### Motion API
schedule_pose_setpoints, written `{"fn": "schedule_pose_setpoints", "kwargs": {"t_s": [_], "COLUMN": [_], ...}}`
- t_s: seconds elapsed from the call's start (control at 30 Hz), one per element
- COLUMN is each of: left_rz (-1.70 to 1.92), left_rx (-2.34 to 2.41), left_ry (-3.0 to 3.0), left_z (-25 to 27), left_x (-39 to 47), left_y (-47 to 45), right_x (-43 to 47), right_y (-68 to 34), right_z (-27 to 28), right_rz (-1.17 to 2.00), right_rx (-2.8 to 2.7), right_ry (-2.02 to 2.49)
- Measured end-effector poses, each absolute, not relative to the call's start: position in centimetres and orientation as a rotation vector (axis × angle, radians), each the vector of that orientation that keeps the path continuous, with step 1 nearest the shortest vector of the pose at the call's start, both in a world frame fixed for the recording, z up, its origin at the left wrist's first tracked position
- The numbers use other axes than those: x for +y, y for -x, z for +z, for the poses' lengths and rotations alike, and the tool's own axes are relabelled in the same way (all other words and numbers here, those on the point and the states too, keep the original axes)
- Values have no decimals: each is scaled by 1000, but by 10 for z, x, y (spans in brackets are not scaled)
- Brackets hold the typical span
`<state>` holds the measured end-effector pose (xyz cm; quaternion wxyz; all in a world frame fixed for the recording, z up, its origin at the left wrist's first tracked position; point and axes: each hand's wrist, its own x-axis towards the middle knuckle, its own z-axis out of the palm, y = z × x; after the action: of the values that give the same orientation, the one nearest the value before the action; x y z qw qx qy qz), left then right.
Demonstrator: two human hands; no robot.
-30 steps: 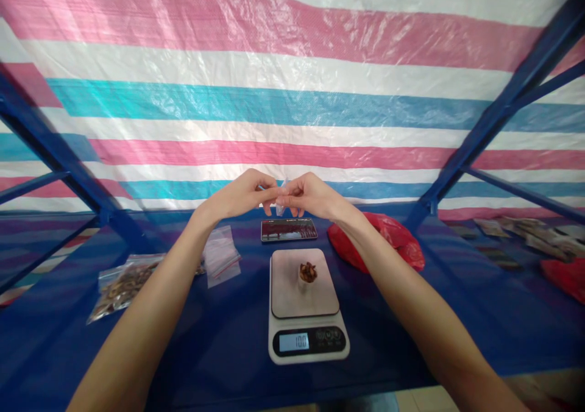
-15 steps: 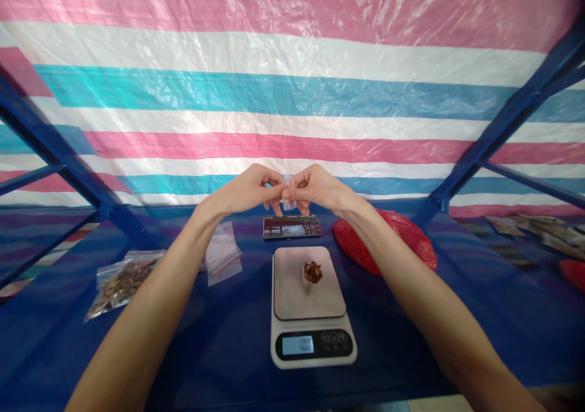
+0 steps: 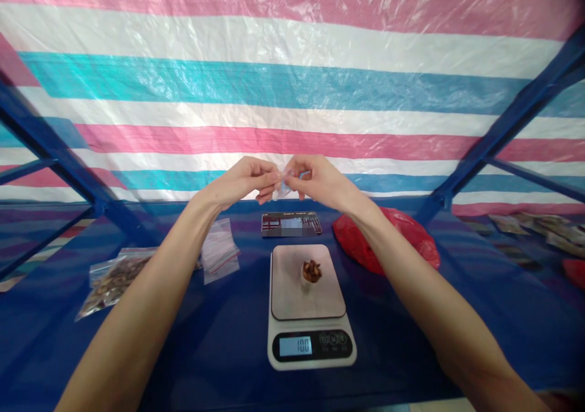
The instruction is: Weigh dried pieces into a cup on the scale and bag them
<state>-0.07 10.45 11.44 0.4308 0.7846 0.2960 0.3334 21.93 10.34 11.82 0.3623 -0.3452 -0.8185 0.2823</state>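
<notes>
A small clear plastic bag (image 3: 284,186) is stretched between my two hands, above the far side of the blue table. My left hand (image 3: 253,179) pinches its left edge. From the other side, my right hand (image 3: 315,179) grips it with thumb and fingers. Below them stands a white kitchen scale (image 3: 283,305) with a lit display reading about 10.0. On its plate sits a small white cup (image 3: 308,280) heaped with brown dried pieces (image 3: 312,270).
A phone (image 3: 291,223) lies behind the scale. Flat zip bags (image 3: 220,250) and a filled clear bag (image 3: 116,281) of dried pieces lie left. A red plastic bag (image 3: 393,238) is at right. Blue metal bars (image 3: 507,125) flank a striped tarp (image 3: 292,89).
My hands have drawn slightly apart, showing more of the clear bag between them. The view has shifted a little; scale, cup and reading look unchanged.
</notes>
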Motion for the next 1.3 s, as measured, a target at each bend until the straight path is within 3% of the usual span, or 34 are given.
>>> {"fn": "schedule_pose_setpoints", "kwargs": {"t_s": [0.2, 0.43, 0.7, 1.17, 1.3], "left_rz": [791, 850, 954, 537, 522], "left_rx": [741, 827, 1002, 853, 914], "left_ry": [-1962, -1990, -2080, -2448, -2398], "left_z": [120, 117, 115, 109, 113], "left_x": [102, 109, 106, 105, 99], "left_y": [-3, 6, 1, -5, -8], "right_x": [87, 89, 101, 109, 106], "right_y": [-216, -211, -214, -230, -229], "right_z": [122, 118, 116, 118, 117], "right_rz": [29, -271, -189, 529, 472], "right_rx": [-2155, -2329, -2294, -2323, -2357], "right_ry": [744, 769, 757, 755, 793]}}
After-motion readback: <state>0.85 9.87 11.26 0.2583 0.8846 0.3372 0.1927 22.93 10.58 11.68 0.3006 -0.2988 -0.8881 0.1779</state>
